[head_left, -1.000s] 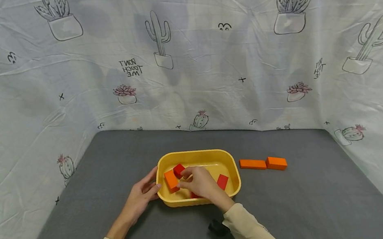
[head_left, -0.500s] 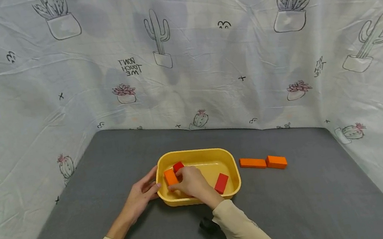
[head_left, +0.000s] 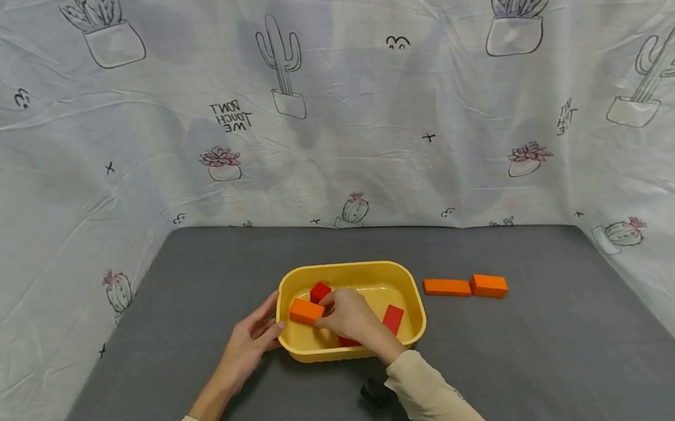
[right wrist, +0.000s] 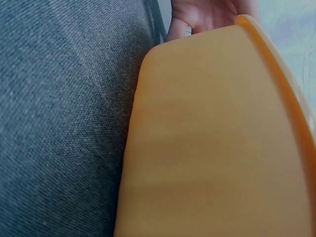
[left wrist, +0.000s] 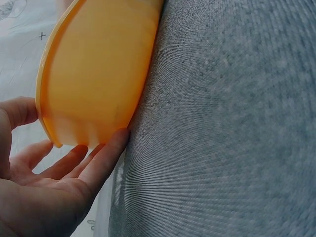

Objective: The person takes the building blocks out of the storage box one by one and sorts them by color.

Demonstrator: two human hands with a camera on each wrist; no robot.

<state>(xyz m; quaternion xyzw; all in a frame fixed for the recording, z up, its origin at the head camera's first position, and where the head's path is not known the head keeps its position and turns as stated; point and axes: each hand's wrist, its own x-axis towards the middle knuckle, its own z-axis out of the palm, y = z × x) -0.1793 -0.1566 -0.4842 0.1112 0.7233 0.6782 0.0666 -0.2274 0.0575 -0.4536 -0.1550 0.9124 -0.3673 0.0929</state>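
Observation:
A yellow plastic tub (head_left: 380,273) stands on the grey cloth, with red and orange blocks inside. My left hand (head_left: 251,336) rests against its left end from outside; in the left wrist view the fingers (left wrist: 101,165) lie fairly straight along the wall. Inside the tub, my right hand (head_left: 350,318) pinches the right end of an orange block (head_left: 305,311) between thumb and fingers. Just behind that block is a red block (head_left: 320,292). Another red block (head_left: 348,341) is partly hidden under the right hand, and a third red block (head_left: 393,318) lies at the tub's right side.
Right of the tub, a long orange block (head_left: 447,287) and a thicker orange block (head_left: 489,285) lie end to end on the grey tabletop (head_left: 559,337). A white cloth (head_left: 356,113) printed with cacti hangs behind and at both sides.
The orange block in the tub has turned from lengthwise to a more sideways lie under the right hand. That hand dipped leftward, then came back slightly right. The left hand has stayed put.

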